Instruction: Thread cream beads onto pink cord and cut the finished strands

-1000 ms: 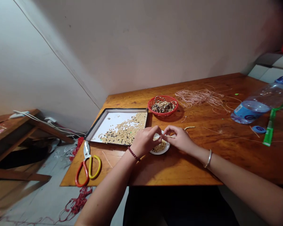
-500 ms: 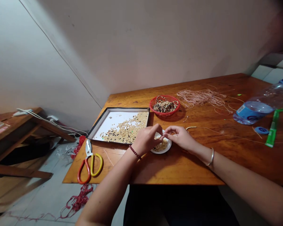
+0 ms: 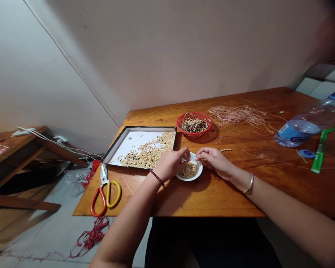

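Note:
A small white dish (image 3: 197, 175) of pale beads (image 3: 190, 169) stands between my hands. Over its left side, my left hand (image 3: 171, 163) has its fingers curled together; whatever they pinch is hidden. At the dish's right rim my right hand (image 3: 215, 160) is closed in a pinch on the end of a thin cord, itself barely visible. Behind this hand a short row of strung beads (image 3: 226, 150) shows, and from it the cord (image 3: 264, 155) trails right across the table.
Left of the dish lies a shallow tray (image 3: 127, 130) of loose beads, with scissors (image 3: 104, 190) near the table edge. Behind are a red basket (image 3: 195, 133) of beaded strands and a tangled cord heap (image 3: 237, 114). A plastic bottle (image 3: 297, 132) and green packet (image 3: 320, 154) sit right.
My hands, which met over the dish, have moved apart. My left hand has shifted slightly left and down, my right slightly right, and more of the dish shows.

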### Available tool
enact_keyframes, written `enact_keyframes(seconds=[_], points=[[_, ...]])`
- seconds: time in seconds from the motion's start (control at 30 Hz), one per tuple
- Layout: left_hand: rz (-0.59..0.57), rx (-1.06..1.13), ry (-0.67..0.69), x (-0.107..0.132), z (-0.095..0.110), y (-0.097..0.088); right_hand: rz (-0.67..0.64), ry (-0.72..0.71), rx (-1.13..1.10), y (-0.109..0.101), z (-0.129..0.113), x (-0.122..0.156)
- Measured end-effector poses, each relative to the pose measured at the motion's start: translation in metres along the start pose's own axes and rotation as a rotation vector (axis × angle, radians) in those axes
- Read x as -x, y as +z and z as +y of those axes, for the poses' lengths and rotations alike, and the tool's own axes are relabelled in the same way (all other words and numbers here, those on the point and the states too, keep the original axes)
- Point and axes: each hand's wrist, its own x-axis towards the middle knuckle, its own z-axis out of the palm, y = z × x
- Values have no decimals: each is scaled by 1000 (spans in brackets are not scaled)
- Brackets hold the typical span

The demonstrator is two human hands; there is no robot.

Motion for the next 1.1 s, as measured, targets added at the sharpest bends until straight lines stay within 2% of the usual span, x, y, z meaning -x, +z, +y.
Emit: enact_keyframes(seconds=[0.17,0.4,0.6,0.73,0.87,1.1], points=[[3,68,12,-1,-2,1,-16,-10,-5,0,0,1],[145,88,-12,-5,-3,0,15,-41,17,2,-4,3],[102,188,-66,-7,2,-1,22,-136,74,2,-4,4],[139,339,-91,-7,5,-1,-11,-192,126,2,-3,3],[158,455,-71,-7,7,-2,13,-261,172,3,-3,3],[70,530,-39,-6,9,-4,35,-323,201,2,-5,4]])
